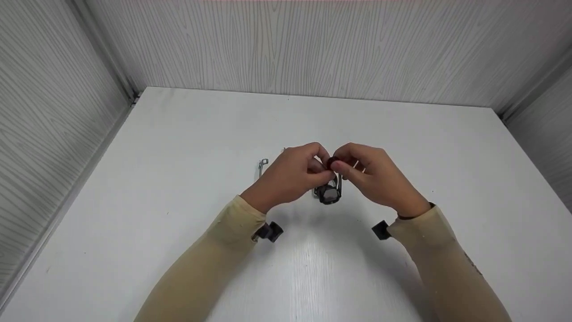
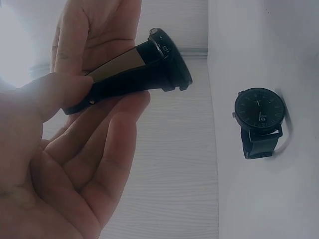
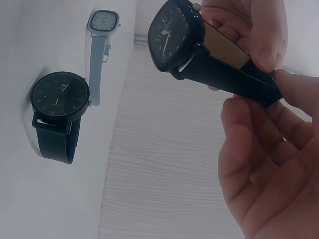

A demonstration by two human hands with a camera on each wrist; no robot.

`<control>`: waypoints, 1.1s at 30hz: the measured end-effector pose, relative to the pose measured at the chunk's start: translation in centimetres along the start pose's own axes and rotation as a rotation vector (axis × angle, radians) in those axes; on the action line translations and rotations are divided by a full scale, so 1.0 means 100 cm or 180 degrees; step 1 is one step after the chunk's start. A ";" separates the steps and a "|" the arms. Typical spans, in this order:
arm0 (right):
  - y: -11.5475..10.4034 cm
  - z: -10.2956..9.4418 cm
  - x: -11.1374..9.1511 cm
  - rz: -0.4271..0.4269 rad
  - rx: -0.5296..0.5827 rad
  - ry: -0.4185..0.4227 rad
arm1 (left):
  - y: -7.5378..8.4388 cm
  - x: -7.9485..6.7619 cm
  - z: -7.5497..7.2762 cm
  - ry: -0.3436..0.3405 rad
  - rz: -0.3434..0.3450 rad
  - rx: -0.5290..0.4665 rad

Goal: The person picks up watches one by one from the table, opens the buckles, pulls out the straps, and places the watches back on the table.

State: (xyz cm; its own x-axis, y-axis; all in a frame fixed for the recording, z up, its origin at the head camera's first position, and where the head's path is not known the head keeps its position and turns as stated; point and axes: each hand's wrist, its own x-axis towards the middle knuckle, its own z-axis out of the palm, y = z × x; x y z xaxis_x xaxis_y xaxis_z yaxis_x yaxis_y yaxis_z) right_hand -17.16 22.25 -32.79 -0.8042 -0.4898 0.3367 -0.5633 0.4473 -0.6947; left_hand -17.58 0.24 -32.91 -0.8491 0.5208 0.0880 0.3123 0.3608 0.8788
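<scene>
Both hands hold a black wristwatch (image 3: 177, 37) with a rounded-square case and a strap lined in tan. My left hand (image 1: 295, 172) pinches the strap end between thumb and fingers. My right hand (image 1: 373, 174) grips that same end from the other side, and the fingertips of the two hands nearly meet. In the left wrist view the watch case (image 2: 172, 62) sticks out past the fingers. Where the hands close in, part of the strap is hidden. A round black watch (image 3: 60, 97) lies on the tabletop beyond, face showing, its strap bent into a loop.
A small watch with a pale blue strap (image 3: 97, 62) lies near the round one; in the head view it is partly covered by the left hand. The white tabletop (image 1: 201, 134) meets wood-grained white walls (image 1: 286, 49) at the back and sides.
</scene>
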 end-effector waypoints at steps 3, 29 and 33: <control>-0.001 0.000 0.000 -0.0002 0.0001 -0.0012 | 0.000 0.000 0.000 -0.0010 0.0022 0.0008; 0.003 -0.002 0.000 -0.0030 0.0080 0.0132 | 0.001 0.000 0.001 0.0232 0.0181 0.0222; 0.003 -0.001 0.000 0.0022 0.0066 0.0079 | 0.000 -0.001 0.001 0.0221 0.0211 0.0280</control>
State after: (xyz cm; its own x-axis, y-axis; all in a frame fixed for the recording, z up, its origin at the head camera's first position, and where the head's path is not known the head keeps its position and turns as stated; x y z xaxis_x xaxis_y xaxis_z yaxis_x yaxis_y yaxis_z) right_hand -17.33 22.47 -32.88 -0.8127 -0.4678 0.3474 -0.5539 0.4350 -0.7100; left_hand -17.42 0.25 -32.94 -0.8519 0.4919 0.1794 0.4023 0.3955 0.8257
